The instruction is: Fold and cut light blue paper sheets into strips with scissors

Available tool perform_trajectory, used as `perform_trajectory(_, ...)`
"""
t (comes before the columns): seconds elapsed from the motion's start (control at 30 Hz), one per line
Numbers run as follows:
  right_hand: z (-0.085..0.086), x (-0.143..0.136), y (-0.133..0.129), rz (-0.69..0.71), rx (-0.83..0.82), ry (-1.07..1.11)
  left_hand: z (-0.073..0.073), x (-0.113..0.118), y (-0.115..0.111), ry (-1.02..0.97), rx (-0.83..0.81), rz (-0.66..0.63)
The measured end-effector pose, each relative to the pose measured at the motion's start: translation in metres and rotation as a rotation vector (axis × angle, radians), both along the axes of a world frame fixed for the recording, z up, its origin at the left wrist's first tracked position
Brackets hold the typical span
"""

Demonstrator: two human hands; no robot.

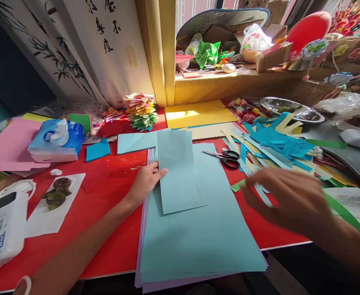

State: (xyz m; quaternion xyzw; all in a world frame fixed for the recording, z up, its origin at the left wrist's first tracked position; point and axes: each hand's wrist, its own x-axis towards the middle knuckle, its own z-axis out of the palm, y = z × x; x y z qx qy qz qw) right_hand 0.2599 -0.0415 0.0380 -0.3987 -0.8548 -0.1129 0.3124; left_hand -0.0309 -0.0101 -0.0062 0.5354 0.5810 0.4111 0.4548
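My left hand (147, 178) pinches the left edge of a folded light blue sheet (178, 176), its thumb on top. That sheet lies over a stack of larger light blue paper (198, 246) with purple sheets showing beneath. My right hand (278, 196) is raised at the right, blurred by motion, with its fingers curved; what it may hold cannot be made out. A green strip (235, 187) shows near its fingertips. Black-handled scissors (230, 159) lie on the red table between the stack and the cut paper strips (278, 139).
A tissue pack (57, 139), pink paper (10, 147) and a white box (3, 229) stand at the left. Behind are a folded-paper stack (140, 111) and yellow paper (198, 114). A metal bowl (290, 110) sits at the back right.
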Motion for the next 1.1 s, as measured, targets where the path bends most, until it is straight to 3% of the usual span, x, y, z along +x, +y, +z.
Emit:
perform_trajectory(0.07, -0.001, -0.002, 0.036, -0.111, -0.103, -0.13, 0.001, 0.0, 0.0, 0.003, -0.002, 0.005)
perform_trajectory(0.13, -0.009, 0.001, 0.067, -0.238, -0.321, -0.253, 0.001, 0.001, 0.0, 0.001, -0.007, 0.006)
perform_trajectory(0.23, -0.023, 0.009, 0.095, -0.279, -0.546, -0.342, 0.0, 0.0, 0.0, -0.015, -0.024, -0.016)
perform_trajectory(0.4, -0.028, 0.014, 0.112, -0.238, -0.771, -0.242, -0.001, 0.0, 0.0, -0.065, -0.048, -0.038)
perform_trajectory(0.63, -0.019, -0.002, 0.115, -0.296, -0.728, -0.277, -0.002, 0.0, -0.001, -0.164, -0.028, 0.023)
perform_trajectory(0.7, -0.016, -0.005, 0.112, -0.31, -0.686, -0.142, -0.001, 0.0, -0.001, -0.188, -0.011, 0.042)
perform_trajectory(0.8, -0.01, -0.008, 0.106, -0.251, -0.743, 0.277, 0.001, 0.0, -0.002, -0.233, 0.013, 0.036)
perform_trajectory(0.97, -0.004, -0.03, 0.099, 0.131, -1.077, 0.951, 0.007, 0.002, -0.005, -0.309, -0.01, 0.022)
perform_trajectory(1.1, -0.014, -0.055, 0.097, 0.289, -1.227, 1.167, 0.007, 0.003, -0.008, -0.322, -0.034, -0.008)
